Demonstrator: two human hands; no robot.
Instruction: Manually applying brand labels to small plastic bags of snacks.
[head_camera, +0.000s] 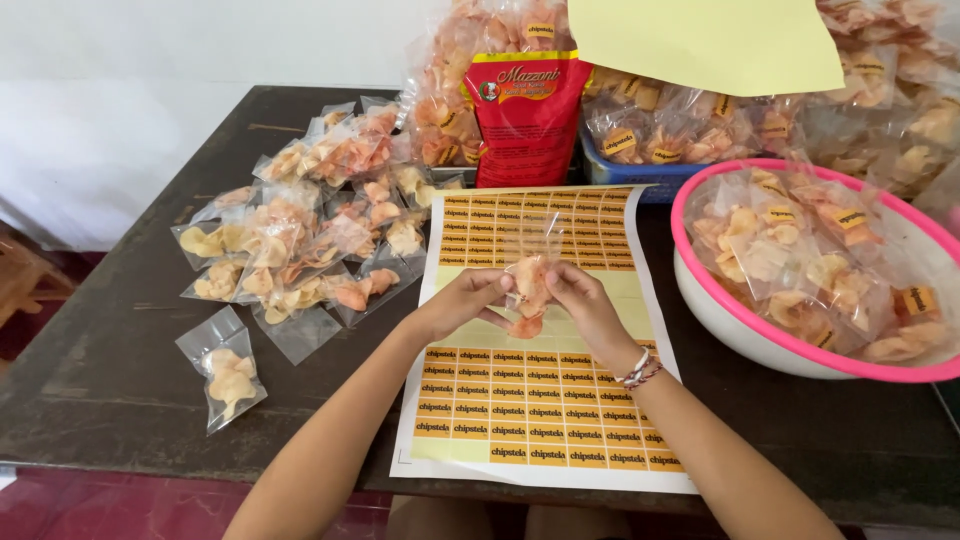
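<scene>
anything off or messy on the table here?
Mostly tidy. One small bag lies alone near the table's front left, apart from the loose unlabeled pile. The sticker sheet sits slightly skewed, a middle band of labels already peeled. Both hands, left and right, hold one bag. Nothing spilled or torn.

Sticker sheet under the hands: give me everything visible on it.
The sticker sheet is white backing paper with rows of small orange-yellow rectangular labels. It lies flat on the dark table, slightly skewed. A middle band looks peeled, showing pale yellow blanks; rows remain at its far and near ends. The left hand and right hand hold a small clear bag of chips above it. Its far edge meets a red packet.
</scene>
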